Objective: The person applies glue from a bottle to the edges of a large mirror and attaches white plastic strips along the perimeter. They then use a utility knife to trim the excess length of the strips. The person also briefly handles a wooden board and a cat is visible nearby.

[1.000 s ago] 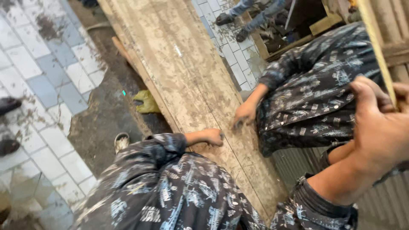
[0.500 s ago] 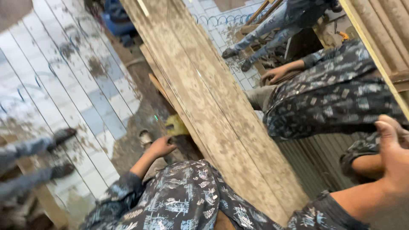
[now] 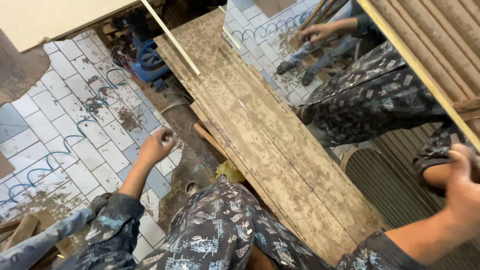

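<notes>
My left hand (image 3: 158, 145) reaches out over the tiled floor (image 3: 75, 135) with its fingers curled into a fist; something small and pale shows at the fingertips, too blurred to name. My right hand (image 3: 462, 192) is at the right border, fingers closed at the lower end of the yellow wooden edge strip (image 3: 415, 65) of a leaning mirror panel (image 3: 260, 55). A long dusty brown board (image 3: 265, 145) runs diagonally between my hands. My patterned dark clothing (image 3: 220, 235) fills the bottom, and the mirror reflects it.
A blue hose (image 3: 60, 145) snakes over the dirty white and blue tiles towards a blue machine (image 3: 147, 57). A yellow rag (image 3: 230, 171) lies beside the board. Another person's grey trouser leg (image 3: 35, 245) is at the bottom left. Corrugated brown sheet (image 3: 440, 35) stands at the right.
My left hand has lifted off the board's edge and swung out left over the tiles. The view has turned to show more of the floor and the mirror. My right hand stays at the strip.
</notes>
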